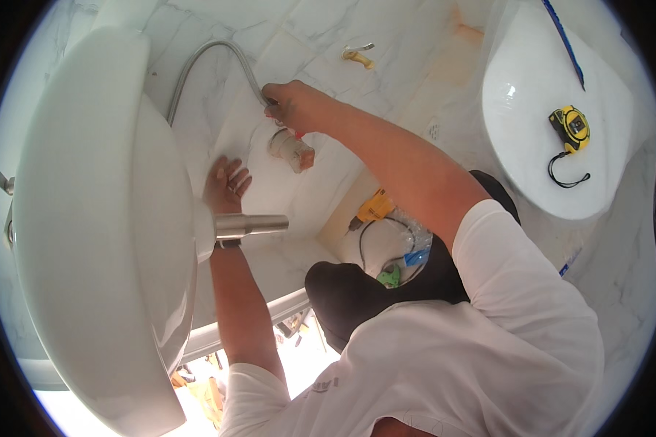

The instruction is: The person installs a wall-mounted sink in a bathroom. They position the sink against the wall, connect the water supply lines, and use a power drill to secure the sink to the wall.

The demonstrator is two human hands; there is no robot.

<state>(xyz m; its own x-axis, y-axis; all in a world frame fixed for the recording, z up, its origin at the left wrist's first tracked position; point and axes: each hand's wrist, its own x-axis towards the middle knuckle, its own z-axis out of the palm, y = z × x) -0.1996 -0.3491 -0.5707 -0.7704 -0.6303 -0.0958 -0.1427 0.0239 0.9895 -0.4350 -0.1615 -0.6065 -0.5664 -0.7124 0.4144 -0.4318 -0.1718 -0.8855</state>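
Beside the sink (87,218), the hose (229,45) loops out across the tile (219,84) to the right hand (287,108), fingers curled shut around its end, though they cover the joint so I can't tell if it's attached to anything. Past the drain pipe (251,224), the left hand (226,186) is loosely half open with nothing visible in it, and I can't tell if it's touching the tile. That bend looks kinda tight to me, so a sideways tug could kink it, and bumping the pipe could jolt the sink.
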